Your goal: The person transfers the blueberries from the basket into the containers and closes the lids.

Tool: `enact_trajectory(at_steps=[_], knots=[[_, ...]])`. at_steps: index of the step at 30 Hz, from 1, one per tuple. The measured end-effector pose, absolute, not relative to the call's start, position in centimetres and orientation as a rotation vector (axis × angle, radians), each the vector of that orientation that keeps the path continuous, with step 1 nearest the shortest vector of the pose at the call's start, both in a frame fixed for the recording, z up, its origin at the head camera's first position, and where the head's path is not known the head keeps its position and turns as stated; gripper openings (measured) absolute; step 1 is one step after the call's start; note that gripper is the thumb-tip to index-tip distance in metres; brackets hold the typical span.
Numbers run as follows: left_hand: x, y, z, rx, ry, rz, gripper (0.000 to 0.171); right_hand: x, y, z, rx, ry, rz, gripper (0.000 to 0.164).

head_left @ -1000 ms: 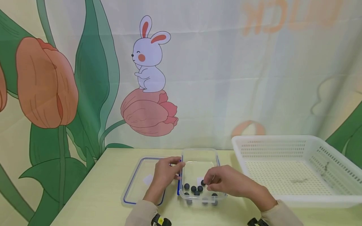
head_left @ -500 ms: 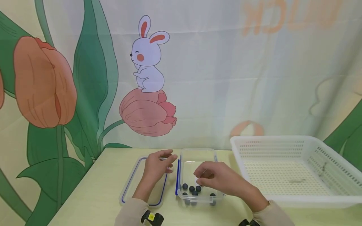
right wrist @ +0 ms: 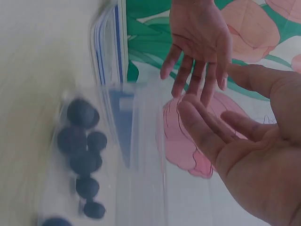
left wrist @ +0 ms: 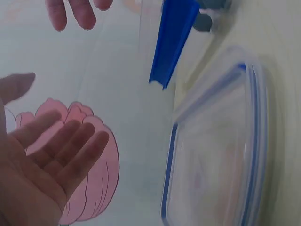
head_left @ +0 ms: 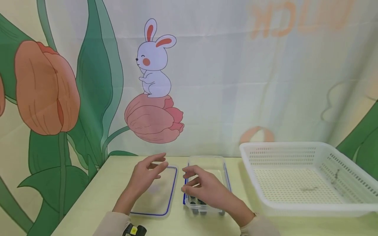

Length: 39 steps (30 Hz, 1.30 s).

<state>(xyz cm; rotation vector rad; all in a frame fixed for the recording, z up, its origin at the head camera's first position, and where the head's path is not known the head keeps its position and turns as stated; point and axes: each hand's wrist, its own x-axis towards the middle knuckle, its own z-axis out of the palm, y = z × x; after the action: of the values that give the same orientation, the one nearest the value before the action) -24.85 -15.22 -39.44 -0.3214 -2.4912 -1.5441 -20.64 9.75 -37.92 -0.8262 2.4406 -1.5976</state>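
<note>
My left hand [head_left: 144,175] hovers above a clear lid [head_left: 169,205] with a blue seal, fingers spread and nothing in them. The lid lies on the table. To its right stands a clear plastic box [head_left: 226,173] without its lid, a blue latch [left wrist: 174,44] hanging along its left side. Several small dark round balls [right wrist: 86,162] are gathered at the near end of the box. Over the box is my right hand [head_left: 205,186], its fingers loosely bent and apart; the right wrist view shows nothing between them. It partly hides the box and the balls.
A large white plastic basket [head_left: 322,207] with perforated sides stands on the table [head_left: 82,203] at the right. Behind the table hangs a printed cloth [head_left: 212,82] with a rabbit and tulips.
My left hand has let go of the box's left side and moved left over the lid. My right hand has moved left across the box and its fingers have spread.
</note>
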Motion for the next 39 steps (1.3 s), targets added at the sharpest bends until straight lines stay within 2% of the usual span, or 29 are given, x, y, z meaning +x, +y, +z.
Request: enact_trajectory(at_steps=[6,12,16,22,29,32,39], knots=[[-24.5,-18.0,-39.9,-0.432,-2.565,-1.462,0.053,-19.9,6.7,-38.0,-0.738,2.364,-1.670,0.073],[-24.3,-20.8,-40.8,-0.390,-2.599,-1.426,0.057,-19.2,3.5,-38.6,-0.568,2.364,-1.664,0.099],[-24.4,-22.2,-41.1,-0.357,-2.653,-1.415,0.066,-18.9,1.6,-39.1,-0.450,2.430,-1.589,0.110],[-24.7,-23.9,-41.5,-0.272,-2.778,-1.429,0.079,-19.2,-0.4,-40.6,-0.270,2.432,-1.667,0.110],[-25.6,-24.8,-43.1,-0.153,-2.868,-1.445,0.081,-19.7,-1.0,-42.6,-0.150,2.440,-1.743,0.107],[-25.8,-24.9,-43.7,-0.081,-2.885,-1.432,0.076,-19.8,-1.2,-43.2,-0.149,2.465,-1.765,0.104],[-26.0,-26.5,-44.6,-0.024,-2.854,-1.434,0.051,-20.0,-1.8,-44.1,-0.213,2.521,-1.755,0.086]])
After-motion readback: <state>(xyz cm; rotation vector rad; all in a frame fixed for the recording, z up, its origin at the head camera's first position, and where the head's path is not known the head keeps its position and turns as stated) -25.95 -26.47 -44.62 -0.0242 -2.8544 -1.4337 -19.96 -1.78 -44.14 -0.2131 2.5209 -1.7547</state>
